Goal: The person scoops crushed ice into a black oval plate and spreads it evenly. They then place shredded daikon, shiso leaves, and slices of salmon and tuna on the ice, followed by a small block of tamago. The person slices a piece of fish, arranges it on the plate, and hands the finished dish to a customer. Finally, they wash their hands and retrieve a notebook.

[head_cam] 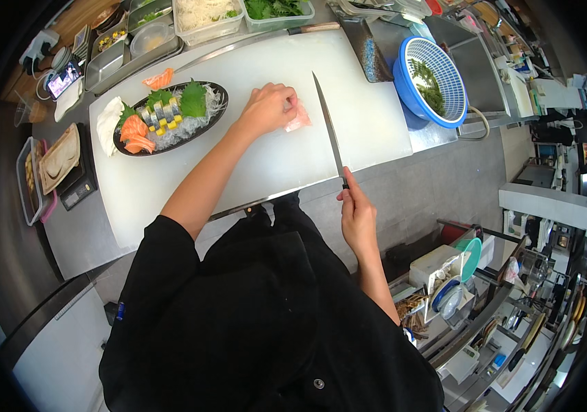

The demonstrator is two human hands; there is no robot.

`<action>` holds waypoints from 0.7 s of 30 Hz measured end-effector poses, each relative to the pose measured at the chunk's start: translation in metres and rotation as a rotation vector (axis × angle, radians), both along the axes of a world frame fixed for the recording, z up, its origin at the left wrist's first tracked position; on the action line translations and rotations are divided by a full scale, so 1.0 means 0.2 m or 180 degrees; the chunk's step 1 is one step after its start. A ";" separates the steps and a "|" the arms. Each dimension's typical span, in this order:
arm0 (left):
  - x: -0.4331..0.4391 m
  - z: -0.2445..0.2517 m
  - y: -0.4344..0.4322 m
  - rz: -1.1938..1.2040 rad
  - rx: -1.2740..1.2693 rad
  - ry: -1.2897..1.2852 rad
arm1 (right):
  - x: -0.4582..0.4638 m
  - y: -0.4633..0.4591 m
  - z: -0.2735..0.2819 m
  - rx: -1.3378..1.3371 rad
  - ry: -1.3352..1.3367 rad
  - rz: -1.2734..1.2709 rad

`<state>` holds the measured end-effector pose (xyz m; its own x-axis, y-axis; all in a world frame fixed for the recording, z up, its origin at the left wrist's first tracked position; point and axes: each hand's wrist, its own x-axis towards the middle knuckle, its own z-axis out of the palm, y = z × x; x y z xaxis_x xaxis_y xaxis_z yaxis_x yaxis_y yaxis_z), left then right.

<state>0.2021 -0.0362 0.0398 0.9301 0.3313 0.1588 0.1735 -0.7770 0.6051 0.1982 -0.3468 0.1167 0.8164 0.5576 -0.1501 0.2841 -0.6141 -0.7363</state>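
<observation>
My left hand [269,109] rests over a piece of pale pink raw fish [299,119] on the white cutting board [252,159]. Its bent fingers grip the fish's left side and hide part of it. In my right hand [358,213] is the dark handle of a long slicing knife [328,122], the index finger stretched along it. The blade points away from me, just right of the fish and apart from it. To the left, a dark oval dish [171,146] bears salmon slices [135,129], silver-skinned fish pieces with yellow [160,117], green leaves [193,100] and clear shreds.
A second long knife [237,47] lies along the board's far edge, near a salmon piece [158,80]. A white cloth [110,125] touches the dish's left side. Food containers [208,31] line the back. A blue basin with a colander [401,98] stands right, a digital scale [78,191] left.
</observation>
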 end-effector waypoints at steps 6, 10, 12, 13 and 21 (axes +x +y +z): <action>0.01 0.01 0.07 -0.0144 -0.0743 -0.0212 | 0.00 -0.01 0.00 0.0068 0.0011 0.0077; -0.02 0.00 0.10 -0.0300 -0.0454 -0.0185 | -0.01 -0.01 -0.02 0.0131 -0.0198 0.0170; -0.04 0.00 0.09 -0.0270 -0.0588 -0.0213 | -0.01 -0.02 -0.02 0.0106 -0.0199 0.0236; -0.04 -0.01 0.08 -0.0163 -0.0527 -0.0078 | -0.01 -0.02 -0.02 0.0107 -0.0245 0.0297; -0.09 -0.07 -0.02 0.0543 -0.0059 -0.0408 | 0.00 -0.04 0.01 -0.0198 -0.0386 0.0622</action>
<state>0.1834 -0.0394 0.0257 0.8330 0.4860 0.2645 0.2222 -0.7315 0.6446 0.1988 -0.3551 0.1195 0.7080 0.6996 -0.0965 0.4861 -0.5818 -0.6520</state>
